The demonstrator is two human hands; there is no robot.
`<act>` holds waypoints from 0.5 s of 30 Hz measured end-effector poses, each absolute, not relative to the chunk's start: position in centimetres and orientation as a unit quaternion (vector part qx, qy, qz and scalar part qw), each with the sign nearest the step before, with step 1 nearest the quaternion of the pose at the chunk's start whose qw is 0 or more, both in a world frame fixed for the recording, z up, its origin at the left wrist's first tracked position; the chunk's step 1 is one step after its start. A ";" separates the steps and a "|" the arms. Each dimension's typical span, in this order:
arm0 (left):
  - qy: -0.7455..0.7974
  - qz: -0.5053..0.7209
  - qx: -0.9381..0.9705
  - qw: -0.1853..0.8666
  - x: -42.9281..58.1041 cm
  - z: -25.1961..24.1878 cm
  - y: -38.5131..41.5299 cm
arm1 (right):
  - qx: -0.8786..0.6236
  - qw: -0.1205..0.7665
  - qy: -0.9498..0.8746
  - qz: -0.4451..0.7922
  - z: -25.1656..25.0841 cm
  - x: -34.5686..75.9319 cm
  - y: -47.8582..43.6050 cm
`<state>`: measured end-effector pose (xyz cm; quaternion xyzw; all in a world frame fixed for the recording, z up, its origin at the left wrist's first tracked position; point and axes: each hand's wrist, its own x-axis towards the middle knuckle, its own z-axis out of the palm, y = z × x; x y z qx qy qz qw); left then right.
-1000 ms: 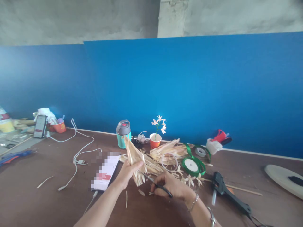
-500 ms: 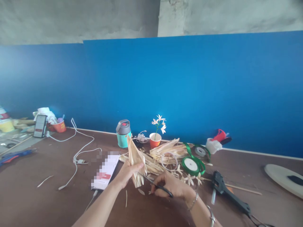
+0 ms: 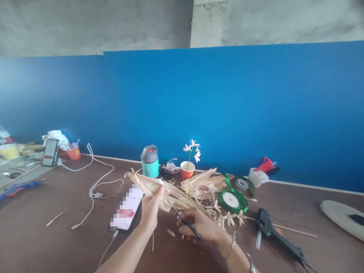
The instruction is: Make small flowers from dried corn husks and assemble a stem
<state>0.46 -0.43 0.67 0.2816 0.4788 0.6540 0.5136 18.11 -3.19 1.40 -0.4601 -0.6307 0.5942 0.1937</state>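
The left hand [image 3: 150, 206] pinches a dry corn husk [image 3: 145, 182], with the thumb on the near side and the other fingers mostly hidden behind it. The right hand [image 3: 201, 225] has its fingers curled around the black handles of the scissors [image 3: 191, 229]. The scissor tips point at the husk's frayed lower end. I can't tell if they touch it, or if the blades are open or closed.

The husk is up in the air, over the front of the table, with its other end sticking out toward the teal jar [image 3: 150, 167]. This looks like snipping work. To do it well, pinch close to where the cut goes, so the thin husk stays flat and doesn't bend away. Make small, slow snips along the lines in the husk, because it could split. Keep the left thumb out of the way of the blades.

A small cut piece [image 3: 171, 232] lies on the table below the hands. Behind them is a messy pile of husks [image 3: 203, 182], so keep the tips from catching it. Little husk flowers [image 3: 229, 218] lie just past the right hand, so that elbow and wrist should move gently. The black glue gun [image 3: 280, 237] is farther right.
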 end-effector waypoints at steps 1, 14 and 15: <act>0.480 0.650 0.286 0.515 0.6 0.6 -0.5 | -0.467 0.197 -0.630 0.589 1.4 17.9 -3.2; 0.478 0.628 0.293 0.540 0.4 -0.6 -0.1 | -0.466 0.211 -0.628 0.586 0.6 18.2 -2.9; 0.482 0.628 0.290 0.538 0.4 -0.6 -0.1 | -0.466 0.213 -0.629 0.585 0.7 18.2 -2.9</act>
